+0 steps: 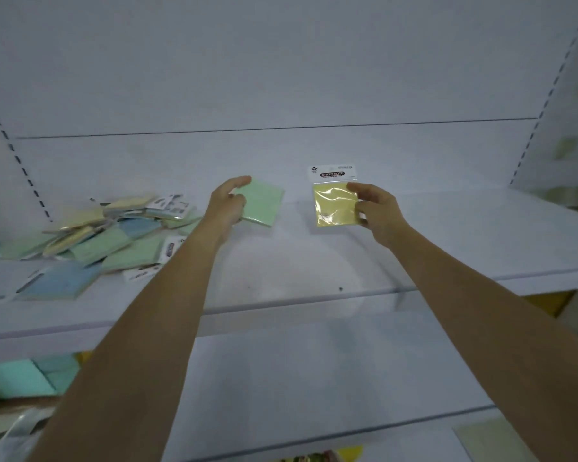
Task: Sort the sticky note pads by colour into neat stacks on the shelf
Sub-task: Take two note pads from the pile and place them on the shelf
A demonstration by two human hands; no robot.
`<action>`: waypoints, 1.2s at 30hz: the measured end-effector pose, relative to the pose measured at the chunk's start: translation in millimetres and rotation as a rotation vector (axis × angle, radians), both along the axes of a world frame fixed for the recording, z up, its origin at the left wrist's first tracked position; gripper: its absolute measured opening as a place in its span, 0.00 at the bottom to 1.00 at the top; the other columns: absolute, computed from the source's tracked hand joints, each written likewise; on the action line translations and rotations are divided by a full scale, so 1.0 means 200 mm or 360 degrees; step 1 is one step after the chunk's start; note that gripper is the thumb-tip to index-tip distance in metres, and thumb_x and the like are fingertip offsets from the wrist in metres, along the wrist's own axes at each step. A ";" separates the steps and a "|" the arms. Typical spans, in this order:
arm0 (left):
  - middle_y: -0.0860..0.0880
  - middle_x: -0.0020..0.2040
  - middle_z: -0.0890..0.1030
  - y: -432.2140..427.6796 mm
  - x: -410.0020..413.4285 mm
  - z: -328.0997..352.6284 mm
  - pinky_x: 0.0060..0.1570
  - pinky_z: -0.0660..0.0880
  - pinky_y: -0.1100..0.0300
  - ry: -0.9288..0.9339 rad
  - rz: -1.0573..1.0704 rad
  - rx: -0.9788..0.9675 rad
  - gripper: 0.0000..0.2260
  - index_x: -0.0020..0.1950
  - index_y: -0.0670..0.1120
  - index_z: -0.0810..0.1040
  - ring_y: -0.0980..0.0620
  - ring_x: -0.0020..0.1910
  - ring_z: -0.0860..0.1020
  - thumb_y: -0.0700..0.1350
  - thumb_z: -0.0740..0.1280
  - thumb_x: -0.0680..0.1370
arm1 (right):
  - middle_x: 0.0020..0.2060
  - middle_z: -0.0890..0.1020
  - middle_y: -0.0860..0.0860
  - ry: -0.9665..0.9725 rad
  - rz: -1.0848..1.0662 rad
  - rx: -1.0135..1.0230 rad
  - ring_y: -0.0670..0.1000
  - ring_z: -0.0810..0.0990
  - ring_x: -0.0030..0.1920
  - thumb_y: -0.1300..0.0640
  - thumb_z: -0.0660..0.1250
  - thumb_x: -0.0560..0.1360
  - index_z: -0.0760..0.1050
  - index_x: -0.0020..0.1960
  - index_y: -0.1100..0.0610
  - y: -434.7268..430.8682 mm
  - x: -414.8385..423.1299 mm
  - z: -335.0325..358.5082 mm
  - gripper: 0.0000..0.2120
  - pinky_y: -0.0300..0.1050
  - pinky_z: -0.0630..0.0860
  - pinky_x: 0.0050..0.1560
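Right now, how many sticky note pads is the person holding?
2. A green pad in the left hand, a yellow pad in the right hand. A second pad could hide behind either; none shows. The heap further left is in neither hand.

Left hand hides pt of green pad; right hand, yellow pad; pile blurred.

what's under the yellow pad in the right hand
Only white shelf shows around the yellow pad that the right hand pinches; no other pad edge peeks out. The patch directly beneath is hidden by the pad itself.
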State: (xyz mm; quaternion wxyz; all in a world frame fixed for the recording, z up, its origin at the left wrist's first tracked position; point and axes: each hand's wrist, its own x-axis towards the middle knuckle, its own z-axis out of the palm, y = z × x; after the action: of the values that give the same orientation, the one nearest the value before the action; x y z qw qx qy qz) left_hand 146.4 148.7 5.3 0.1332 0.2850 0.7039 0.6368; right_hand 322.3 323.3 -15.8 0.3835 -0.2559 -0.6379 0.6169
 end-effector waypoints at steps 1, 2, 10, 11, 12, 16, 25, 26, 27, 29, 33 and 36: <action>0.48 0.53 0.72 0.06 0.07 0.00 0.30 0.70 0.71 0.0001 -0.0039 -0.0015 0.22 0.65 0.46 0.73 0.53 0.45 0.72 0.31 0.52 0.76 | 0.50 0.76 0.54 -0.0019 -0.0006 0.0008 0.49 0.77 0.42 0.74 0.53 0.72 0.74 0.61 0.61 0.06 0.08 0.00 0.22 0.41 0.75 0.42; 0.48 0.56 0.72 0.13 0.15 0.00 0.30 0.70 0.73 0.0001 -0.0070 -0.0015 0.23 0.66 0.45 0.72 0.53 0.49 0.71 0.31 0.51 0.76 | 0.48 0.76 0.53 -0.0041 -0.0012 0.0021 0.49 0.76 0.42 0.74 0.53 0.72 0.74 0.60 0.60 0.13 0.16 0.01 0.22 0.40 0.75 0.42; 0.46 0.63 0.71 0.57 0.61 -0.02 0.52 0.69 0.62 0.0037 -0.0050 0.0041 0.22 0.67 0.44 0.72 0.49 0.57 0.71 0.30 0.53 0.76 | 0.41 0.76 0.48 -0.0149 -0.0097 0.0042 0.46 0.74 0.36 0.75 0.52 0.72 0.74 0.52 0.54 0.53 0.63 0.01 0.22 0.38 0.73 0.36; 0.47 0.59 0.71 0.62 0.66 -0.03 0.48 0.71 0.64 0.0047 -0.0073 0.0017 0.22 0.67 0.44 0.71 0.51 0.55 0.70 0.30 0.54 0.76 | 0.40 0.76 0.47 -0.0163 -0.0110 0.0034 0.46 0.74 0.36 0.75 0.51 0.72 0.74 0.53 0.54 0.57 0.67 0.01 0.22 0.38 0.72 0.36; 0.47 0.56 0.70 0.66 0.69 -0.03 0.43 0.71 0.65 0.0056 -0.0103 -0.0005 0.22 0.68 0.44 0.71 0.52 0.53 0.70 0.30 0.55 0.76 | 0.40 0.76 0.46 -0.0173 -0.0122 0.0027 0.46 0.74 0.36 0.76 0.51 0.71 0.74 0.53 0.54 0.60 0.70 0.00 0.23 0.38 0.72 0.36; 0.48 0.49 0.70 0.87 0.77 0.00 0.36 0.69 0.68 0.0119 -0.0183 -0.0088 0.22 0.68 0.45 0.70 0.52 0.45 0.70 0.30 0.56 0.76 | 0.40 0.77 0.46 -0.0163 -0.0190 -0.0011 0.45 0.75 0.37 0.76 0.51 0.71 0.74 0.53 0.53 0.77 0.78 0.03 0.24 0.35 0.73 0.33; 0.45 0.62 0.69 1.30 0.84 0.00 0.36 0.70 0.68 0.0150 -0.0379 -0.0142 0.23 0.69 0.45 0.69 0.50 0.52 0.70 0.30 0.58 0.76 | 0.50 0.76 0.52 -0.0159 -0.0370 -0.0027 0.49 0.74 0.42 0.75 0.51 0.72 0.75 0.57 0.55 1.17 0.98 0.04 0.24 0.38 0.71 0.37; 0.44 0.65 0.69 1.34 0.86 -0.01 0.37 0.70 0.67 0.0139 -0.0394 -0.0152 0.22 0.69 0.46 0.69 0.49 0.52 0.71 0.30 0.58 0.76 | 0.51 0.75 0.53 -0.0168 -0.0384 -0.0037 0.49 0.74 0.42 0.75 0.51 0.72 0.75 0.57 0.55 1.21 1.01 0.03 0.24 0.38 0.71 0.38; 0.43 0.67 0.68 1.38 0.88 -0.02 0.38 0.71 0.65 0.0129 -0.0409 -0.0159 0.22 0.69 0.46 0.69 0.49 0.53 0.71 0.31 0.59 0.76 | 0.51 0.75 0.53 -0.0166 -0.0396 -0.0047 0.48 0.75 0.41 0.75 0.51 0.72 0.75 0.56 0.54 1.26 1.04 0.03 0.24 0.38 0.71 0.38; 0.42 0.69 0.67 1.47 0.92 -0.02 0.41 0.72 0.64 0.0111 -0.0449 -0.0171 0.23 0.69 0.46 0.68 0.48 0.53 0.72 0.31 0.59 0.77 | 0.51 0.76 0.52 -0.0164 -0.0418 -0.0057 0.46 0.74 0.39 0.75 0.51 0.72 0.75 0.57 0.54 1.36 1.08 0.03 0.24 0.38 0.72 0.38; 0.41 0.70 0.66 1.65 0.99 0.00 0.42 0.73 0.63 0.0100 -0.0489 -0.0176 0.22 0.70 0.45 0.67 0.47 0.52 0.72 0.32 0.60 0.77 | 0.51 0.75 0.52 -0.0216 -0.0438 -0.0042 0.50 0.75 0.44 0.75 0.51 0.72 0.76 0.60 0.57 1.57 1.13 0.05 0.25 0.39 0.72 0.39; 0.41 0.70 0.65 1.79 1.07 -0.02 0.41 0.74 0.63 0.0075 -0.0453 -0.0194 0.22 0.70 0.44 0.66 0.47 0.52 0.71 0.32 0.60 0.77 | 0.51 0.75 0.52 -0.0259 -0.0430 -0.0047 0.49 0.75 0.42 0.74 0.51 0.72 0.76 0.57 0.54 1.73 1.19 0.07 0.25 0.38 0.72 0.37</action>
State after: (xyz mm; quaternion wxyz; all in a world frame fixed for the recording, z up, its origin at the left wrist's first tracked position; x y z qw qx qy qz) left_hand 361.0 507.0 1.8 0.2226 0.3883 0.6967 0.5606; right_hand 560.7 669.6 -1.3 0.4061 -0.3941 -0.6176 0.5462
